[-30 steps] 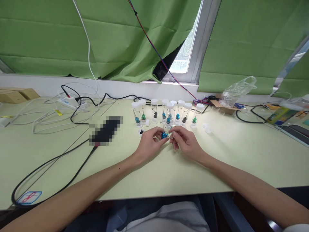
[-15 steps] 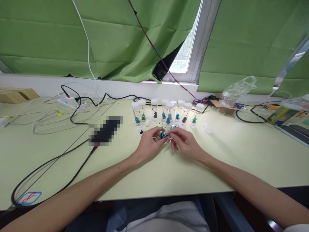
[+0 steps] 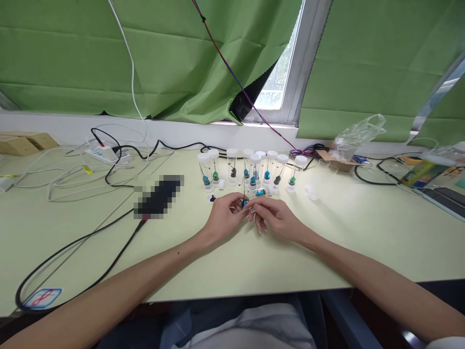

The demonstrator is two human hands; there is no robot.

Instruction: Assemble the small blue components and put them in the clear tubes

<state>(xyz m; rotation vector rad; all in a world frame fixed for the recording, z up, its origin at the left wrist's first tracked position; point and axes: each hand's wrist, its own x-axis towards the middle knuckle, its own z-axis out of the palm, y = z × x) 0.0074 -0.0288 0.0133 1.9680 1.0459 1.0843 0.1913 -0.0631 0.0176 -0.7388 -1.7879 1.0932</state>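
Observation:
My left hand [image 3: 225, 213] is closed in a pinch around a small blue part [image 3: 244, 204] with a thin dark rod standing up from it. From the right, my right hand [image 3: 276, 215] meets it, thumb and forefinger pinched on a thin bent metal piece [image 3: 252, 210] against the blue part. The fingers partly hide both pieces. Just beyond my hands lies another blue piece [image 3: 260, 193] with a thin metal shaft. A white disc with a black part [image 3: 212, 198] rests left of my left fingertips.
Several clear tubes with white caps [image 3: 232, 165] stand behind my hands, holding blue, green and black parts. White caps [image 3: 311, 193] lie to the right. A blurred-out dark object [image 3: 160, 198] and cables occupy the left side. A cardboard box with a plastic bag [image 3: 343, 148] sits at the back right.
My right hand has shifted slightly left and down, its fingers closer over the blue part. The blue piece lying beyond is now more visible. My left hand has barely moved.

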